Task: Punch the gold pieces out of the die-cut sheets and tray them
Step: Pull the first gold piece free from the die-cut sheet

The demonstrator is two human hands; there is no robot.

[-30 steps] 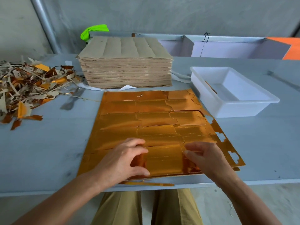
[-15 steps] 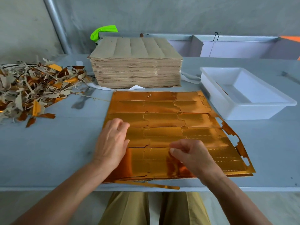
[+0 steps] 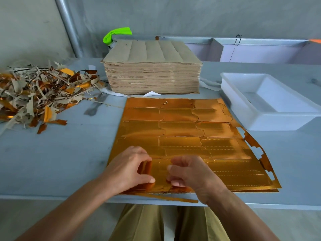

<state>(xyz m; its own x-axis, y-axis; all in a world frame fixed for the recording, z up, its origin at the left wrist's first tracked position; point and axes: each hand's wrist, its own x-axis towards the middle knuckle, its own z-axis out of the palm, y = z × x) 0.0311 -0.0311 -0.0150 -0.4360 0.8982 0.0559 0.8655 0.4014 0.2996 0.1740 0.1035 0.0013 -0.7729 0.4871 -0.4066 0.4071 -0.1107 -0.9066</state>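
Head view: the left hand [image 3: 127, 168] and right hand [image 3: 188, 173], close together but not touching, work the near edge of the gold die-cut sheet [image 3: 182, 134] at 6 o'clock on the desk [image 3: 57, 153], fingers curled, seemingly pinching a gold piece [image 3: 159, 173] between them. The white tray [image 3: 271, 122] waits at 2 o'clock, a stack of uncut sheets [image 3: 152, 73] at 12, a scrap pile [image 3: 40, 94] at 10. Likely risk: pulling unevenly could tear or crease the foil piece at its remaining nicks, or drag the loosened sheet over the desk edge.
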